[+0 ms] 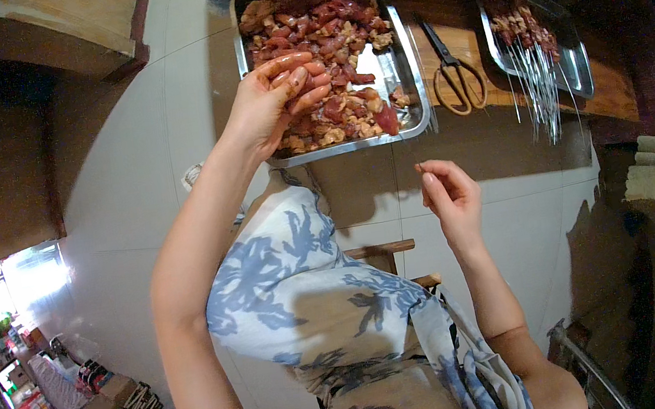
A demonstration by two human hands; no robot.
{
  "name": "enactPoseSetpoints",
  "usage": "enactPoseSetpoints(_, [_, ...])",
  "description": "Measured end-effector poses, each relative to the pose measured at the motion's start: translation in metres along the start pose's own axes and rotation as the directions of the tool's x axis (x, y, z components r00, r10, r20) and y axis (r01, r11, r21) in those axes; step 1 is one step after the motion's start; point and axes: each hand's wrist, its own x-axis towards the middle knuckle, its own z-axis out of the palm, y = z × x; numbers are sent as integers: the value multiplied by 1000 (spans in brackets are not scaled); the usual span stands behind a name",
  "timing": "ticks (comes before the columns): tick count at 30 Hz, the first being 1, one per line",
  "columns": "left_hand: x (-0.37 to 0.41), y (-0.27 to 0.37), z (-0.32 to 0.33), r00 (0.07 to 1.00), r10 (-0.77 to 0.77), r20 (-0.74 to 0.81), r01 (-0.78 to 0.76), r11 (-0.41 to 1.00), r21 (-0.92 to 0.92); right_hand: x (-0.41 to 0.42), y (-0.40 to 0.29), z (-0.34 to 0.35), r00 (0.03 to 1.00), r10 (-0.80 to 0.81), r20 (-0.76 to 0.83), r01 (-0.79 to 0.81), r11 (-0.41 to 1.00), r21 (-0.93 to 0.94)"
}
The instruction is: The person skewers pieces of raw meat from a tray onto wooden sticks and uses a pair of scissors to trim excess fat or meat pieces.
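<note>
Pieces of raw, marinated-looking meat [336, 36] fill much of a metal tray [351, 150] in front of me. Over its lower left part is my left hand [287, 85], fingers bent and wet with reddish sauce; whether something lies between them is hidden. To the right, below the tray, my right hand [450, 191] pinches the dark end of a thin skewer between thumb and fingertips; the rest of the skewer is hard to see. Black-handled scissors [459, 80] lie on the wooden board between the trays. Skewered meat [521, 27] rests in a second metal tray [584, 68], its metal skewers sticking out towards me.
A wooden bench [617, 95] carries the scissors and the right tray. Wooden stool parts [386, 249] show beside my patterned dress. Wooden furniture [71, 46] stands at the upper left. Boxes and bundles [112, 406] are piled at the lower left.
</note>
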Motion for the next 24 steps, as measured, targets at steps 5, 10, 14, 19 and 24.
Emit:
enactPoseSetpoints(5, [0, 2, 2, 999, 20, -51, -27, 989, -149, -9, 1, 0, 996, -67, 67, 75, 989, -131])
enactPoseSetpoints(10, [5, 0, -14, 973, 129, -192, -99, 982, 160, -5, 7, -6, 999, -40, 21, 42, 994, -104])
enactPoseSetpoints(14, [7, -15, -51, 950, 299, -93, -78, 514, 854, -3, 11, -10, 1000, -5, -23, 4, 999, -53])
enactPoseSetpoints(19, [1, -15, -32, 889, 439, 131, -94, -105, 990, -1, 13, -13, 999, 3, -53, -6, 999, -53])
enactPoseSetpoints(24, [21, -19, -26, 744, 626, 233, -293, -8, 956, -3, 7, -9, 996, 26, -84, -27, 1000, -13])
